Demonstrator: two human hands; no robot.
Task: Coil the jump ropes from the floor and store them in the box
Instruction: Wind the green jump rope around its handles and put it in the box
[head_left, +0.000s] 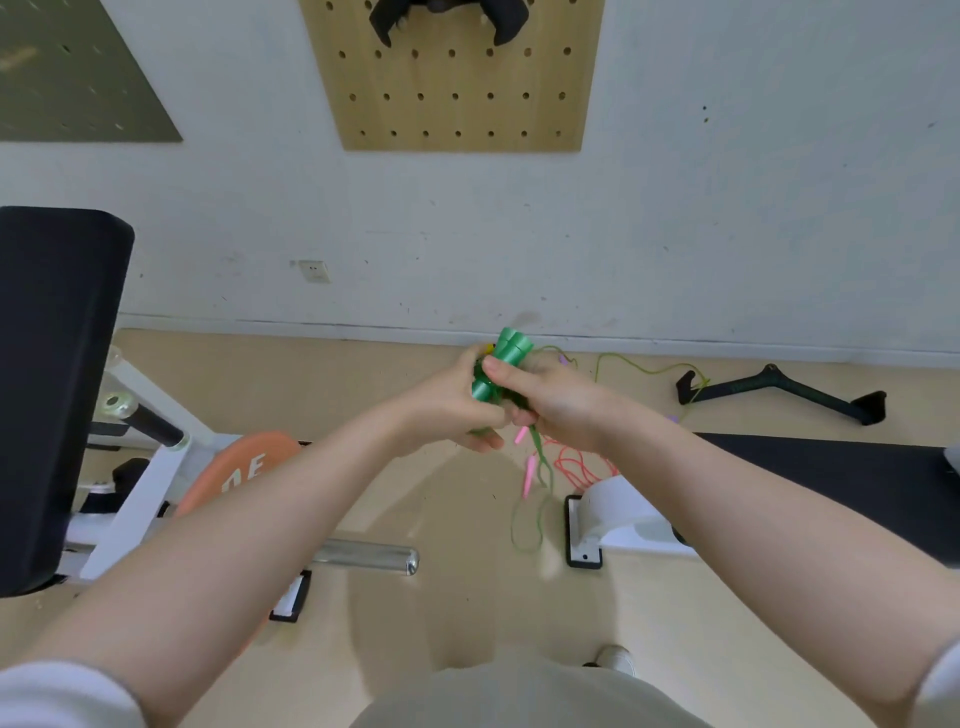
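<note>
While both hands work at chest height, these lines hold:

Grip: the left hand (457, 402) and right hand (553, 400) are both clamped round the green handles (503, 371), held side by side and tilted toward 1 o'clock.

Green rope: the green cord (537, 488) hangs from the hands in a loose loop toward 6 o'clock; another thin stretch trails on the floor toward 3 o'clock, close to a black bar attachment (779, 389).

Risk, snag: I judge the trailing cord could catch on that attachment or on the white frame foot (587, 530) as it is wound in.

Risk, tangle: the pink rope (576, 467) lies on the floor just under the hanging loop; the two could knot together.

Risk, slip: the finished turns may spring loose if either grip eases.

Floor: tan and smooth (467, 623), with a dark mat (831, 467) at 3 o'clock.

Room: a weight bench (57, 389), an orange plate (234, 473) and a steel bar (369, 556) at 9 o'clock; a pale wall with a wooden pegboard (452, 93) at 12 o'clock.

Box: not in view.
</note>
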